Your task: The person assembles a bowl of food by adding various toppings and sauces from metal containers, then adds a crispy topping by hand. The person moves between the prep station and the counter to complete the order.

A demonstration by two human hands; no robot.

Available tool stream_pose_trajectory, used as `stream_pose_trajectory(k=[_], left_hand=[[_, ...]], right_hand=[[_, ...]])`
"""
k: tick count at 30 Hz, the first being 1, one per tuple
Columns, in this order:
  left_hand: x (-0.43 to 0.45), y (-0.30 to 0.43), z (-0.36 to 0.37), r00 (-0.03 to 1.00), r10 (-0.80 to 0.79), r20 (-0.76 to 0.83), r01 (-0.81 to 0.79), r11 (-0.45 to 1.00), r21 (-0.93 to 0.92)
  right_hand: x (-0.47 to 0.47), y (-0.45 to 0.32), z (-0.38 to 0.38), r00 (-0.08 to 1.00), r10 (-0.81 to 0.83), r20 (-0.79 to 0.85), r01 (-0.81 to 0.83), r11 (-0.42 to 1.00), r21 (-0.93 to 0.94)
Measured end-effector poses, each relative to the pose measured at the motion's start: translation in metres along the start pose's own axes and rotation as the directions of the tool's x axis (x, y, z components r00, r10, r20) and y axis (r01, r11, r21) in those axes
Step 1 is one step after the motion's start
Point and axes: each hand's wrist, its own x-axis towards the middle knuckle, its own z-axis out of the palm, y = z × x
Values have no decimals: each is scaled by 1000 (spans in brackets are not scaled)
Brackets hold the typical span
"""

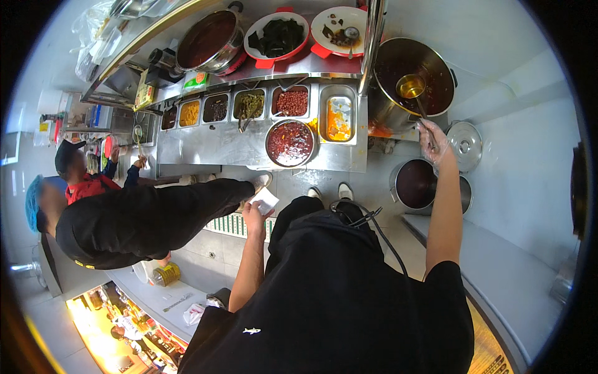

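Gloved in clear plastic, my right hand (434, 142) grips the handle of a metal ladle (411, 86). The ladle's bowl holds yellowish liquid and is over the mouth of a tall stockpot (383, 98), which contains dark reddish broth (397, 63). My left hand (254, 216) holds a small white item (265, 202), perhaps a paper cup or folded paper; its exact kind cannot be made out. That hand is low beside my legs, away from the counter.
A steel counter (210, 142) bears a bowl of red chili oil (290, 142) and several topping pans, one with peanuts (292, 102). Another pot (415, 183) and a lid (465, 146) are at right. A person in black (140, 222) bends close at left; another person (81, 173) works beyond.
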Motion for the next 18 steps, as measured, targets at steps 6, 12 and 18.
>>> stream_pose_trajectory(k=[6,12,18], left_hand=[[46,24,-2,996,8,84,-14,997,70],[112,66,17,969,29,247,-29,1000,-2],[157,119,45,923,6,384,-49,994,102]], right_hand=[[-18,-4,11,982,-150,-119,112,954,-279],[-36,-8,19,882,-293,-369,56,844,-534],[-39,29,18,677,-540,-500,245,806,-539]])
